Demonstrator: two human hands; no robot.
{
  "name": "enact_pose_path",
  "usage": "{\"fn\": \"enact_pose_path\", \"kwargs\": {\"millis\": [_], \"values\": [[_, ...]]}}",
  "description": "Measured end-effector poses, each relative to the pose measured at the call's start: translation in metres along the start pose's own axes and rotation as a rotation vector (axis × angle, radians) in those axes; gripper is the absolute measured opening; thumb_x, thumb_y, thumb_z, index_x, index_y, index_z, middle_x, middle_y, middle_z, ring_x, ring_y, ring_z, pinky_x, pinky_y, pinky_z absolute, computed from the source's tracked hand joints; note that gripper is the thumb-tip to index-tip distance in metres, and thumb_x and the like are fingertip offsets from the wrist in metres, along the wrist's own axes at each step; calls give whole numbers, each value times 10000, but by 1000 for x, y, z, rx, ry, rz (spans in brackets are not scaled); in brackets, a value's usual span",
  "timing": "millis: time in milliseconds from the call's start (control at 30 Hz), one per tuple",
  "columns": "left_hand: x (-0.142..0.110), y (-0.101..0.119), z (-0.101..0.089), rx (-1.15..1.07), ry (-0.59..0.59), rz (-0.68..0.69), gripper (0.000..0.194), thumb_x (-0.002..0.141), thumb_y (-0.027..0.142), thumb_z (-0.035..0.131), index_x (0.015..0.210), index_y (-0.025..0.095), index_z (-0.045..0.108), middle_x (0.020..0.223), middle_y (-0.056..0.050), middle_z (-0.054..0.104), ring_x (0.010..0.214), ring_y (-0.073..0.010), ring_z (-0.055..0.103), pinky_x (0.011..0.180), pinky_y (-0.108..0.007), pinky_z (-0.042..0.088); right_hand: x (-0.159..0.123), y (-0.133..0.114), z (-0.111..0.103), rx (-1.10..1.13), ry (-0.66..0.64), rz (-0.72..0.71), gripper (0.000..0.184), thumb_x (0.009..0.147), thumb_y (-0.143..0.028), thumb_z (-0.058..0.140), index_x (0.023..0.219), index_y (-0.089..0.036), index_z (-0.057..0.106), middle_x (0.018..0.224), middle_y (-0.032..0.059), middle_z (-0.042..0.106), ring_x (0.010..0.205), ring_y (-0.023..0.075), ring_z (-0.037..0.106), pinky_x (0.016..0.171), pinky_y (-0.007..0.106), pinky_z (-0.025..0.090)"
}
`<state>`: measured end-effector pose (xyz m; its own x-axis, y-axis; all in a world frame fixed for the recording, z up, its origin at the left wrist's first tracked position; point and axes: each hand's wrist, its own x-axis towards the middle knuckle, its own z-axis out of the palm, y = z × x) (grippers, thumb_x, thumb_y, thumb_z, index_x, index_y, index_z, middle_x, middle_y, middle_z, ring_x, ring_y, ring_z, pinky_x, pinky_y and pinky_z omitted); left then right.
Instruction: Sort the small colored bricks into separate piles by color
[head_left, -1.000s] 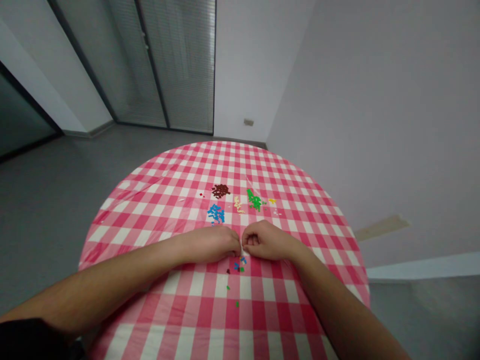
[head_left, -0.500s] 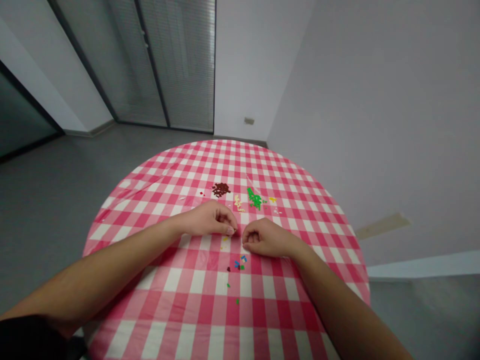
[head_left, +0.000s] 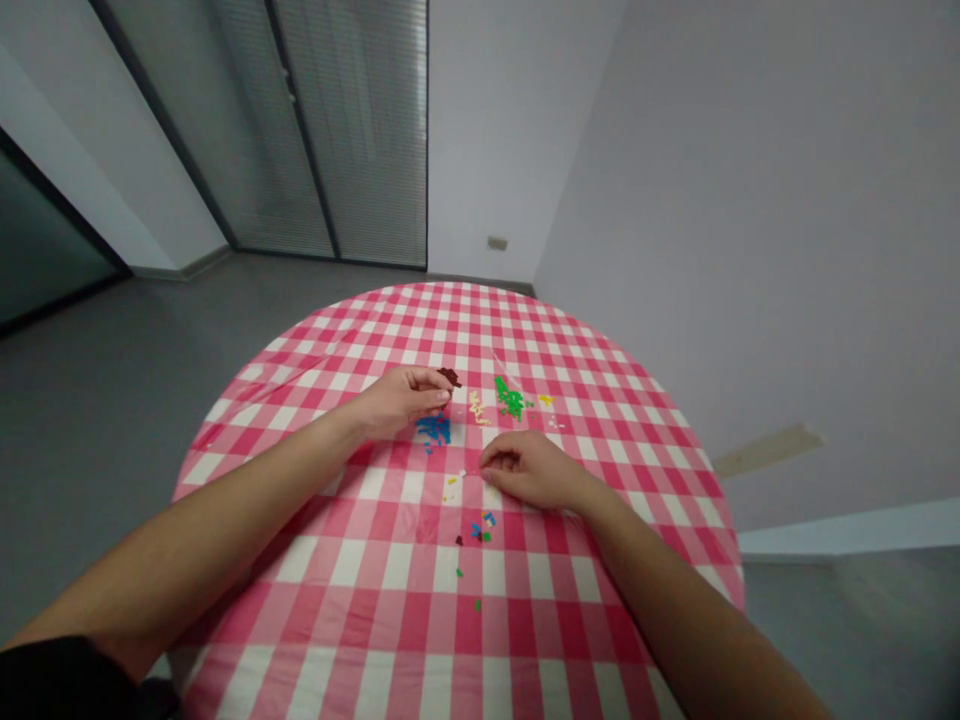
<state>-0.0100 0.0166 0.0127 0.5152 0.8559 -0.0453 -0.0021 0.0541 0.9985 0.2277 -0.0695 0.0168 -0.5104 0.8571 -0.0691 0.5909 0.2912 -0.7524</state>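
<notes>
Round table under a pink-and-white gingham plastic tablecloth (head_left: 315, 520); landmark is the heap of tiny blue pieces (head_left: 433, 431), lying toward the table's middle. Pieces too small to identify further.

Left hand (head_left: 397, 400): just above the blue heap, fingers loosely together, thumb and forefinger close. Fingertips touch the edge of a small heap of dark brown pieces (head_left: 449, 377), up-right of the blue heap. Whether the pinch holds any piece: cannot tell.

Right of the blue heap, a thin line of cream pieces (head_left: 476, 406). Below and slightly right of the blue heap, a few yellow and cream bits (head_left: 451, 487). Further down, a small mixed cluster of blue, green and dark pieces (head_left: 481, 527).

Right hand (head_left: 525, 470): lower right of the blue heap, fingers curled inward, resting on the cloth, tips near the yellow and cream bits. Held piece: cannot tell.

Further right of the blue heap, a bright green heap (head_left: 511, 402), then a few yellow pieces (head_left: 545, 399).
</notes>
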Motion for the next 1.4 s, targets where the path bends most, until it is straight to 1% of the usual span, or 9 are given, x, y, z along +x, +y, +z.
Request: {"fn": "enact_pose_path", "kwargs": {"millis": [133,300,467,700,800,933,1067,1200,1400], "values": [[19,-6,-15,520,229,131,105,821,248,648,818,157,701,808,-54,706,745,-175,637,719,-302,479,2,6,4,41,12,-1,160,807,-202,624,930,-157,714,775,33,708,639,123,611,606,230,466],[26,-23,-17,1001,146,330,197,883,177,531,840,158,723,898,-89,709,865,-220,639,821,-330,460,1,4,1,18,11,7,160,801,-193,623,916,-150,726,788,44,723,651,134,628,605,236,470],[27,-30,-20,1021,-4,429,221,896,163,513,935,156,730,1033,-135,709,980,-242,635,922,-366,455,-2,-3,-11,-83,-35,-33,154,817,-157,593,859,-156,741,809,48,744,686,152,649,635,254,473],[20,-26,-16,1073,20,523,314,974,203,440,1126,105,697,1192,-192,670,1098,-262,614,980,-404,448,4,-7,3,-302,101,-147,215,894,-158,581,1050,-167,728,1019,94,734,925,194,641,844,326,474],[8,-17,-12,1117,8,526,296,969,189,447,1036,133,729,1071,-154,712,1000,-250,641,905,-386,479,8,-10,19,-379,57,-200,186,899,-203,624,1044,-161,734,1002,105,711,945,210,621,833,328,473],[-12,7,-2,1073,-189,465,191,920,173,554,945,185,743,923,-64,727,851,-184,655,794,-288,479,10,-10,24,-384,46,-240,131,904,-189,623,925,-163,750,918,85,719,876,189,634,798,304,476],[-27,24,9,999,-523,337,176,831,91,641,903,209,749,870,-11,740,797,-154,661,740,-236,457,5,2,-7,-375,329,-50,128,851,-159,624,857,-186,749,862,66,739,787,185,652,720,292,471],[-30,23,15,952,-630,328,255,802,9,620,929,193,743,921,-36,741,842,-162,662,763,-242,458,-4,25,-48,-412,497,308,117,796,-195,642,782,-189,757,790,61,750,701,193,659,620,275,429],[-34,18,25,944,-674,347,256,828,6,577,930,179,735,942,-59,735,853,-173,660,770,-251,460,-10,44,-64,-525,289,419,302,774,-112,530,499,-176,637,485,25,610,443,127,514,485,272,281]]}}
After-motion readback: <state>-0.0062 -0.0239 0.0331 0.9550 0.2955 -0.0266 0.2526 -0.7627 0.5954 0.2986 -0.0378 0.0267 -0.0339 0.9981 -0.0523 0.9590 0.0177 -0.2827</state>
